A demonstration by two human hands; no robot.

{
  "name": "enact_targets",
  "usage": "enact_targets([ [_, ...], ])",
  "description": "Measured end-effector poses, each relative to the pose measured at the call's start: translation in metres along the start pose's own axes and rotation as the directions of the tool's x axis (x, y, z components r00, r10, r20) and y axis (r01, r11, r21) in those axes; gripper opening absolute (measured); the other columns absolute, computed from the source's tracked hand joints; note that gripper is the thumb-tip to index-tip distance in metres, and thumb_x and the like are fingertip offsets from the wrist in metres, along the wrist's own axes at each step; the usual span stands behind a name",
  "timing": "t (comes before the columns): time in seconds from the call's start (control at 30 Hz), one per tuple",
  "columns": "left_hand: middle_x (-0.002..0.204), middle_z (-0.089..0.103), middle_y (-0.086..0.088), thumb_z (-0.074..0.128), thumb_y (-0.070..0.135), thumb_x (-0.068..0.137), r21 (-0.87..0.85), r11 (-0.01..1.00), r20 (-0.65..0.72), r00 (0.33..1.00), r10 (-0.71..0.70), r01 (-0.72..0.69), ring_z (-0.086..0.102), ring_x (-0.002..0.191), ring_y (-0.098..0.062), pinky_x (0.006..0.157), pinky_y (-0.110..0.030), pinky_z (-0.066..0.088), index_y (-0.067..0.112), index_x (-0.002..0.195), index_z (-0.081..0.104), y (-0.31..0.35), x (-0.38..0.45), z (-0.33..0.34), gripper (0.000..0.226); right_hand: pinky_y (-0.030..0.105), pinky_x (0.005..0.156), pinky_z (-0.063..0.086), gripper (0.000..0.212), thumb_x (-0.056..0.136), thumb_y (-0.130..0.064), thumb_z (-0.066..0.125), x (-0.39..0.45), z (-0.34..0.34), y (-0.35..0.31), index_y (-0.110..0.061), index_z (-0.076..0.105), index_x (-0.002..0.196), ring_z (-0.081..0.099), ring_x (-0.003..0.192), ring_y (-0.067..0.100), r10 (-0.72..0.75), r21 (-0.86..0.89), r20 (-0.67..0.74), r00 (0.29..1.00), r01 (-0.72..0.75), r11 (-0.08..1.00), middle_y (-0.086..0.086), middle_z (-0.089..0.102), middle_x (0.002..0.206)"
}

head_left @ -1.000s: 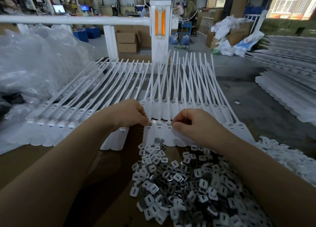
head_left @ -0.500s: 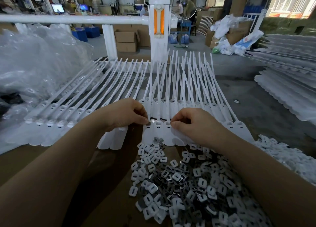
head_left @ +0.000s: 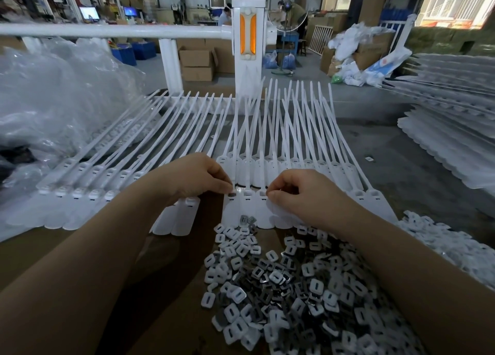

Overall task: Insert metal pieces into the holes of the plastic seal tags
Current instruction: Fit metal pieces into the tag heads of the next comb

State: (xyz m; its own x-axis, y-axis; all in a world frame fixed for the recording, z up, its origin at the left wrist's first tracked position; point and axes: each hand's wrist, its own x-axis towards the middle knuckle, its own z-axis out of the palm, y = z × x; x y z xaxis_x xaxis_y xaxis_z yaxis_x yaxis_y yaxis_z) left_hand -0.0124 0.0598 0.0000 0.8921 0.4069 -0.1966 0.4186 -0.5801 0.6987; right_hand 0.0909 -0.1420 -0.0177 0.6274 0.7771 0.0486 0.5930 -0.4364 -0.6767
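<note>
Barely any movement since half a second ago: my left hand (head_left: pixel 197 178) and right hand (head_left: pixel 300 191) still pinch small metal pieces at the row of white plastic seal tags (head_left: pixel 247 207); the near heap of grey metal clips (head_left: pixel 294 287) is large, so most work remains.

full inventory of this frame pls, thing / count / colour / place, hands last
seal tags: many, white, fanned in rows across the table centre, straps pointing away
metal pieces: loose heap, silver-grey and white, near table edge between the forearms
tag stack: large pile, white, far right
small plastic parts: heap, white, right of the forearm
plastic bags: pile, clear, far left
post: one, white with orange reflector, behind the tags
rail: one, white, left of the post
cardboard boxes: several, brown, floor behind
left hand: fingertips pinched at a tag head
right hand: fingertips pinched at a neighbouring tag head
</note>
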Motion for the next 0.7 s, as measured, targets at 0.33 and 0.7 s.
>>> enact_targets([
  [0.33, 0.080, 0.074, -0.002, 0.080, 0.020, 0.078, -0.010, 1.000, -0.018, 0.999, -0.029, 0.029, 0.068, 0.073, -0.012, 0.062, -0.022, 0.055, 0.017, 0.082, 0.075, 0.003, 0.002, 0.005, 0.008, 0.012, 0.053, 0.044, 0.004, 0.083, -0.027, 0.074, -0.007, -0.009, -0.007, -0.031, 0.073, 0.081, 0.055, 0.058, -0.004, -0.167, 0.073, 0.148, 0.975, 0.158, 0.985, -0.013, 0.068, 0.073],
  [0.7, 0.073, 0.073, 0.011, 0.080, 0.022, 0.079, 0.010, 0.998, -0.029, 0.997, 0.068, -0.068, 0.067, 0.065, 0.000, 0.052, -0.011, 0.048, 0.021, 0.079, 0.074, 0.001, -0.001, 0.004, 0.006, 0.041, 0.082, 0.056, 0.014, 0.078, -0.025, 0.081, -0.016, -0.022, -0.014, -0.027, 0.075, 0.090, 0.067, 0.080, 0.012, -0.228, 0.040, 0.543, 0.808, 0.246, 0.968, -0.004, 0.072, 0.090],
])
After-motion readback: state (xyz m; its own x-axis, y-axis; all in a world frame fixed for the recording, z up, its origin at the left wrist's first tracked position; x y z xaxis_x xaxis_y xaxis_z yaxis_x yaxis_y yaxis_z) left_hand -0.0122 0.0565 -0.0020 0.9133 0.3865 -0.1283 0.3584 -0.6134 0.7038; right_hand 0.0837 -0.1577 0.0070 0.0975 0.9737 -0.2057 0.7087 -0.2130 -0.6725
